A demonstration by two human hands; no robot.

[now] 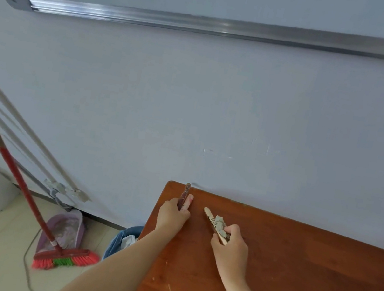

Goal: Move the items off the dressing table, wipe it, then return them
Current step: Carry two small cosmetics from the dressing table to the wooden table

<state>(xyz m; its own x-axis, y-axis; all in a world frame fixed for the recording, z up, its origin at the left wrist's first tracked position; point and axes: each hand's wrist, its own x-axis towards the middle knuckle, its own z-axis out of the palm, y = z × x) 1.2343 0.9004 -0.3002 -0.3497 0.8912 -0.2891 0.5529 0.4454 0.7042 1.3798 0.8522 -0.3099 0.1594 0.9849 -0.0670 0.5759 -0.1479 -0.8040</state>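
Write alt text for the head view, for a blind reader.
At the far left corner of a reddish wooden table, the left hand grips a slim dark stick and the right hand holds a pale wooden stick with a crumpled grey cloth. A red broom stands on the floor.

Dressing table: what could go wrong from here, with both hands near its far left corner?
The left hand holds a dark slim item at the corner of the table; set down there, it might fall toward the bin below. The right hand grips a grey cloth and a pale stick together; the stick may slip out.
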